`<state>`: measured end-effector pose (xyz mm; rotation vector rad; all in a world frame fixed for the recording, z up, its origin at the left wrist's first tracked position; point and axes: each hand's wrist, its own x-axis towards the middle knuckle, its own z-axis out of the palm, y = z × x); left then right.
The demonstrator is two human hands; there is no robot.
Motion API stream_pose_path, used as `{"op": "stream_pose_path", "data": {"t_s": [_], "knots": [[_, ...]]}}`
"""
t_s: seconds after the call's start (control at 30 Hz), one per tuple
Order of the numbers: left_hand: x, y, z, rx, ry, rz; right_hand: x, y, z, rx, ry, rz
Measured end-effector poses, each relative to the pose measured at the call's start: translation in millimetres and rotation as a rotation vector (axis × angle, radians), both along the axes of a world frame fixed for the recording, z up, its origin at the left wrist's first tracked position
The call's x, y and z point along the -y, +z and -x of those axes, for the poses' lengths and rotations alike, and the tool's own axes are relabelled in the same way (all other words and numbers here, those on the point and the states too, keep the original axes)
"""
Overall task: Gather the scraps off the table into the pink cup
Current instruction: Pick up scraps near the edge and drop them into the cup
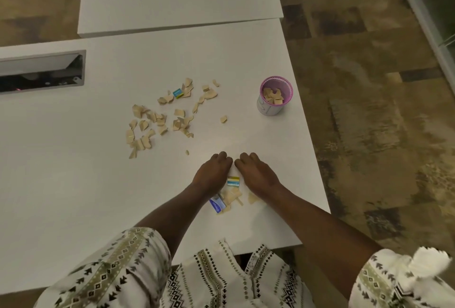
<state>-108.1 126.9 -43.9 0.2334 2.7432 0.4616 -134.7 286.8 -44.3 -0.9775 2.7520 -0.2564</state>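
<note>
Risk first: cupped left hand [213, 172] and right hand [257, 172], fingertips nearly touching, walled in a small heap [230, 195] of scraps near the front edge of the white bench [73, 184]. Neither grip pinched anything; fingers curved, pressed down on the bench, raking rather than holding. Could lose pieces through the open gap at the wrists, or over the near edge if dragged further toward the body. Thin flakes likely to slip under the palms and stay behind.

Heap mostly pale tan, torn and irregular, with a blue-and-yellow wrapper bit [233, 181] and a blue-white slip [216, 205] among it. Larger scatter [162, 115] of the same tan pieces lay well apart, up and to the left, untouched. Pink cup [275, 95] stood upright near the right edge, partly filled. Long carry from heap to cup; spilling probable.
</note>
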Motion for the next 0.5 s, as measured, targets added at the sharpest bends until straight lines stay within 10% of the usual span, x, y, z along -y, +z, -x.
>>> {"op": "stream_pose_path", "data": {"t_s": [0.5], "knots": [[-5,13,45,0.188,0.771,-0.546,-25,37,65,0.736,-1.173,0.891]]}}
